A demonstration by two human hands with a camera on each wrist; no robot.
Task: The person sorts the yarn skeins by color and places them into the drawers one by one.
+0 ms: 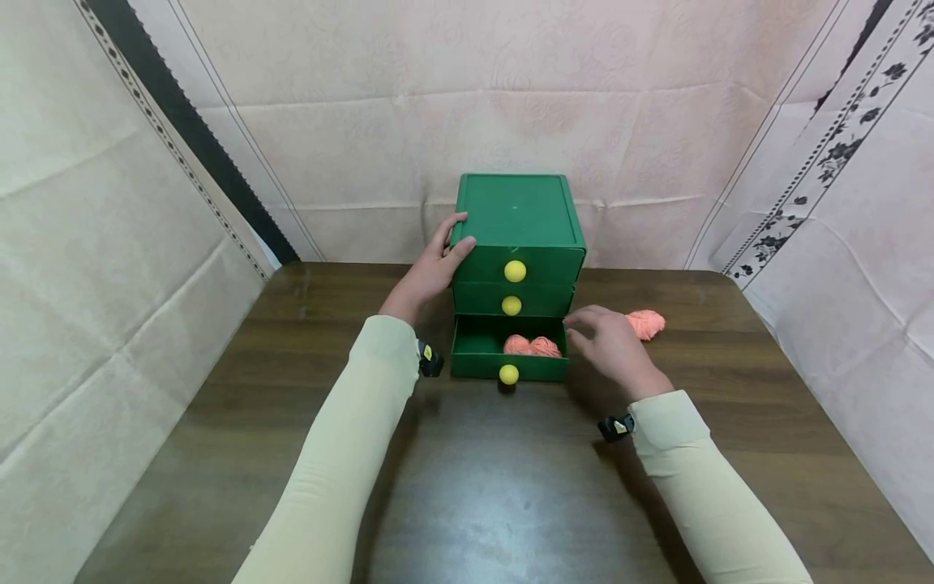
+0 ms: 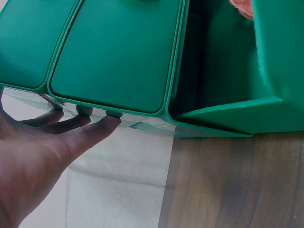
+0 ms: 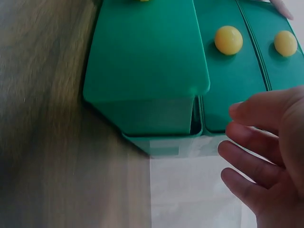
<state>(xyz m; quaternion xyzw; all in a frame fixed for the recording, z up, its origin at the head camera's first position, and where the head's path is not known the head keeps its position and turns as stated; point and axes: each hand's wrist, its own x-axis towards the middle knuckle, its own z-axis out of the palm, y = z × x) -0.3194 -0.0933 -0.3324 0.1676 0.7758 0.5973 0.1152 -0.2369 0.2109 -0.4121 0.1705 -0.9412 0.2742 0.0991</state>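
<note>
A green cabinet [image 1: 520,212] with three drawers and yellow knobs stands at the back of the table. Its bottom drawer [image 1: 477,365] is pulled out and holds coral yarn skeins [image 1: 531,346] toward the right side. My left hand [image 1: 430,272] rests against the cabinet's upper left side, its fingers [image 2: 90,135] extended along that wall. Beside the drawer's right end is my right hand [image 1: 609,345], holding nothing, its fingers [image 3: 251,161] loosely spread near the cabinet's side. Another coral yarn skein [image 1: 646,324] lies on the table just beyond the right hand.
The brown wooden table [image 1: 474,503] extends in front of the cabinet and to both sides. A pale cloth [image 1: 350,146] hangs close behind the cabinet, and more cloth borders the left and right of the table.
</note>
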